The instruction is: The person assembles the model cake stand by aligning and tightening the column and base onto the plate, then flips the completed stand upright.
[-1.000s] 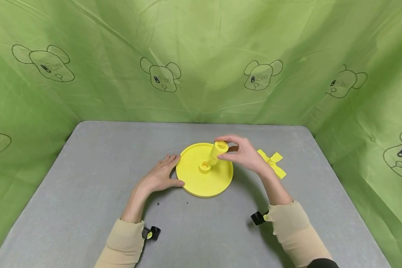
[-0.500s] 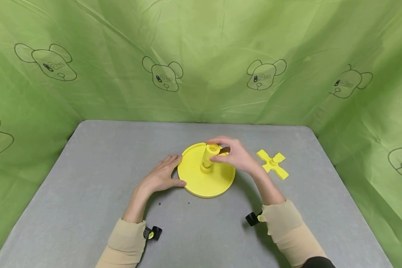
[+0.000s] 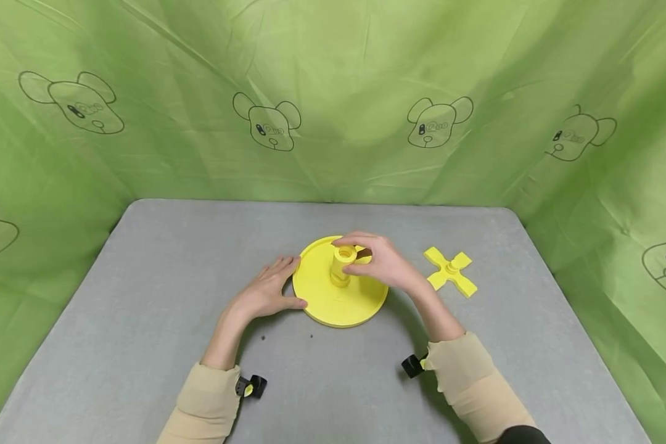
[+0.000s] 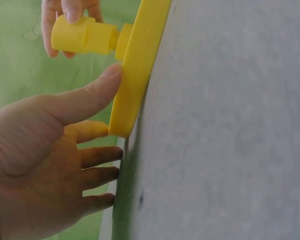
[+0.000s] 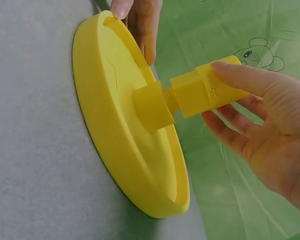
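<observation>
A round yellow base plate [image 3: 317, 299] with a raised rim lies flat on the table, its socket [image 5: 152, 106] standing up from the middle. My right hand [image 3: 385, 262] pinches a hollow yellow post [image 3: 340, 269] between thumb and fingers. The post stands over the socket, its narrower neck [image 5: 172, 99] at the socket's mouth, and a number is moulded in its side. At the plate's left edge my left hand [image 3: 266, 293] rests with fingers spread and straight, thumb [image 4: 97, 95] against the rim.
A yellow cross-shaped piece [image 3: 451, 272] with a short central stub lies on the grey table [image 3: 172, 308], right of the plate. Small dark specks dot the table in front. A green curtain [image 3: 333, 61] with bear drawings surrounds the table's back and sides.
My right hand has brought the post left and down, from tilted beside the socket to upright over it. The left hand has stayed at the plate's rim.
</observation>
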`<move>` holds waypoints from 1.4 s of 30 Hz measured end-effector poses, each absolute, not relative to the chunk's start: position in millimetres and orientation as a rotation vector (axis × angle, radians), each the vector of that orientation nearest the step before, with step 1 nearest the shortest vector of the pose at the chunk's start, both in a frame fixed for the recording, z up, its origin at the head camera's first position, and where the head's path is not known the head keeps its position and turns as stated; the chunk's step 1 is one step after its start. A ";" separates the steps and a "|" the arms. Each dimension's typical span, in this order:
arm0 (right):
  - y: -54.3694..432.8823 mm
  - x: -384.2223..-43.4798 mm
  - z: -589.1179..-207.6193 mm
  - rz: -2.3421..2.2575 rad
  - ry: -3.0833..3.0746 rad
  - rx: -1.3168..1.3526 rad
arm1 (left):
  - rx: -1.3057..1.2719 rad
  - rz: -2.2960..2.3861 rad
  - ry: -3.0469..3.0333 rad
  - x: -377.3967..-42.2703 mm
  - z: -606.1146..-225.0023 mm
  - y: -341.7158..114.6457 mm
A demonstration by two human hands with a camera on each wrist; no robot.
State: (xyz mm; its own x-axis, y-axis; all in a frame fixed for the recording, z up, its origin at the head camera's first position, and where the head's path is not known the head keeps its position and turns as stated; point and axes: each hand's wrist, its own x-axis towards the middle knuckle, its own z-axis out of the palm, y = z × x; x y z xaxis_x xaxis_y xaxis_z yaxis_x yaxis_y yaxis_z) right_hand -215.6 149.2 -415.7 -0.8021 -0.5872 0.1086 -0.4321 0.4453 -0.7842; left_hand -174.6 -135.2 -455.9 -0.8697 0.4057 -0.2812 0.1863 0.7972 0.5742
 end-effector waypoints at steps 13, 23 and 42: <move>159.7 -213.3 -426.6 -1.464 2.307 -0.815 | 0.447 0.768 2.589 -175.2 -455.8 -136.6; 156.5 -210.6 -434.6 -1.466 2.316 -0.742 | 0.457 0.765 2.595 -173.6 -455.3 -137.0; 145.1 -196.8 -444.8 -1.394 2.632 -0.655 | 0.449 0.774 2.595 -173.8 -457.6 -135.4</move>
State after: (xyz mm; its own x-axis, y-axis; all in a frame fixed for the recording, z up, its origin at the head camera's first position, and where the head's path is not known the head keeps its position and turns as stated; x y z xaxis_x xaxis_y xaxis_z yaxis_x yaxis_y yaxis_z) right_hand -196.8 145.1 -444.8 -0.9038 -0.4118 0.1164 -0.3277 0.4908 -0.8073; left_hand -173.8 -135.4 -457.6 -0.8709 0.4061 -0.2768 0.1881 0.7958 0.5756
